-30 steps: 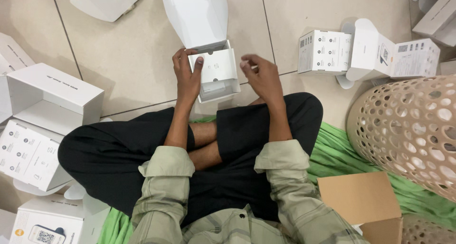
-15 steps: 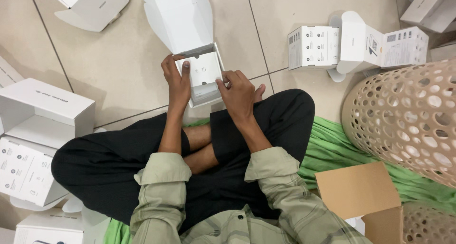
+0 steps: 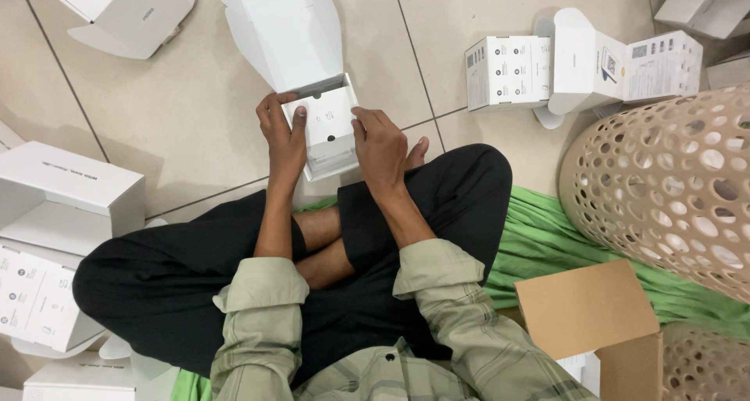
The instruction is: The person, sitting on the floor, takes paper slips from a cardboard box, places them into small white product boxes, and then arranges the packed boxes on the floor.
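I am looking down at a tiled floor (image 3: pixel 195 135) where a perforated beige basket (image 3: pixel 664 190) is standing to my right. The open white box (image 3: pixel 328 131) is resting just ahead of crossed legs, lid flap lying back. My left hand (image 3: pixel 285 139) is clamping its left wall; my right hand (image 3: pixel 380 145) is gripping its right edge.

A single head-worn camera looks almost straight down from above a seated person's crossed legs. It sits close, with the hands mid-frame, tiled floor (image 3: pixel 195 135) at the far edge and the chest nearest.
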